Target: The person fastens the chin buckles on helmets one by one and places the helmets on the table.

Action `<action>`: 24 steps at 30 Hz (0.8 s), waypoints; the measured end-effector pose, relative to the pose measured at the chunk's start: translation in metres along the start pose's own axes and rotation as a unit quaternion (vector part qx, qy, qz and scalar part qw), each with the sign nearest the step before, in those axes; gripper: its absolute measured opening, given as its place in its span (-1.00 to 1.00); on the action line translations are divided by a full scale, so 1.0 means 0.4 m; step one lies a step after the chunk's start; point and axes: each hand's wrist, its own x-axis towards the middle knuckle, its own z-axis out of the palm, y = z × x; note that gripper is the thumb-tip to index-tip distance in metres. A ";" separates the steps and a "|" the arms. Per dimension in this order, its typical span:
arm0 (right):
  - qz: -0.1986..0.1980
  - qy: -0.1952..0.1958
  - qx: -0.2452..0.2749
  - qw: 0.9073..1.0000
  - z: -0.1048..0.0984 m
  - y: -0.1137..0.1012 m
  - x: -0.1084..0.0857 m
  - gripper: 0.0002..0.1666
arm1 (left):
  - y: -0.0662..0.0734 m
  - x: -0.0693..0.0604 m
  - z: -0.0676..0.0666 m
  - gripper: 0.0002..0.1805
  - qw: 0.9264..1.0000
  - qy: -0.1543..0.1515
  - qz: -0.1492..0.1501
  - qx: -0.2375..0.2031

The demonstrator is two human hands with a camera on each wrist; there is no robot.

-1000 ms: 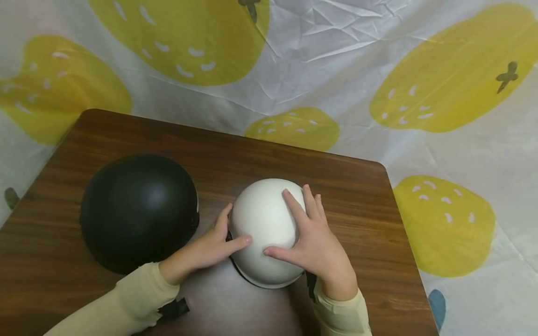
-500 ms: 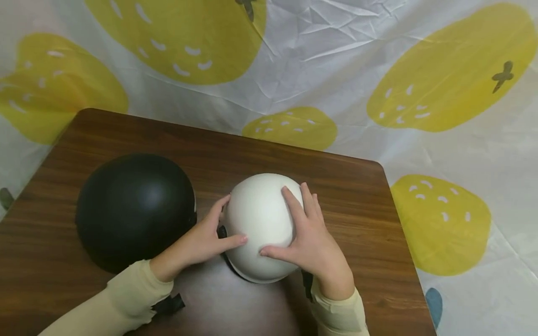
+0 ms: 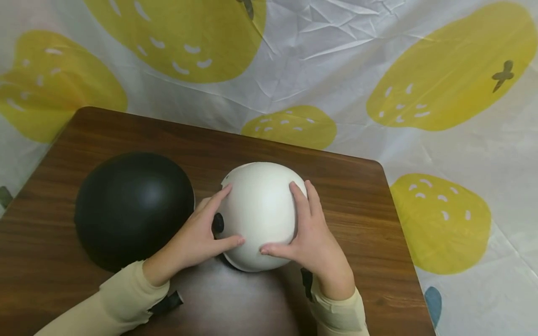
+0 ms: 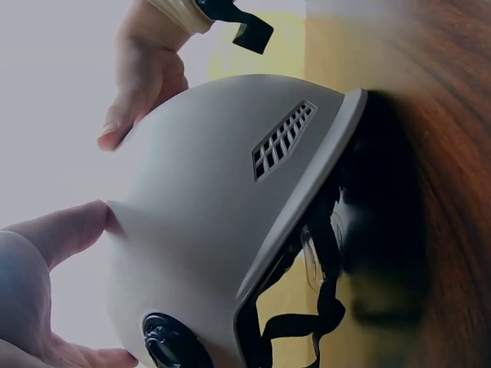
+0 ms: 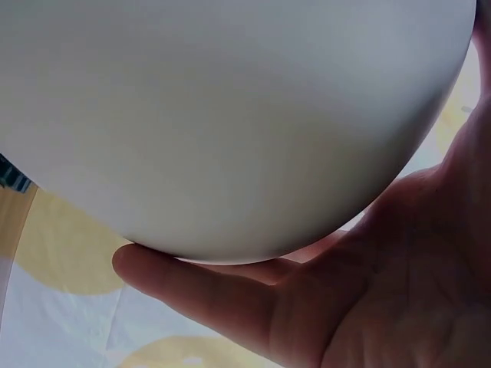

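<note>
Both hands grip a smooth white helmet [image 3: 260, 219] from its two sides in the head view. My left hand [image 3: 195, 240] has its thumb on the near side of the shell and its fingers along the left side, around a round black knob [image 3: 217, 223]. Across from it, my right hand [image 3: 317, 242] spreads thumb and fingers over the right side. The left wrist view shows the helmet's slotted vent [image 4: 284, 141], its rim and a black chin strap [image 4: 326, 284], the helmet tilted with part of its underside showing. Right-hand fingers [image 5: 199, 299] lie against the shell in the right wrist view.
A larger matte black helmet [image 3: 134, 210] stands to the left, close to the left forearm. Both rest areas belong to a brown wood-grain table [image 3: 357, 210]. Behind the table hangs a white cloth [image 3: 336, 70] with yellow fruit prints.
The white helmet has moved away from the person and tilted, bringing its black knob into fuller view. Both hands stay on it, the left hand shifting slightly left. The black helmet stays put.
</note>
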 end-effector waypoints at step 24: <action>-0.011 0.010 0.010 1.000 -0.006 -0.002 -0.002 0.81 | 0.032 -0.018 -0.010 0.20 0.996 0.041 0.062 0.040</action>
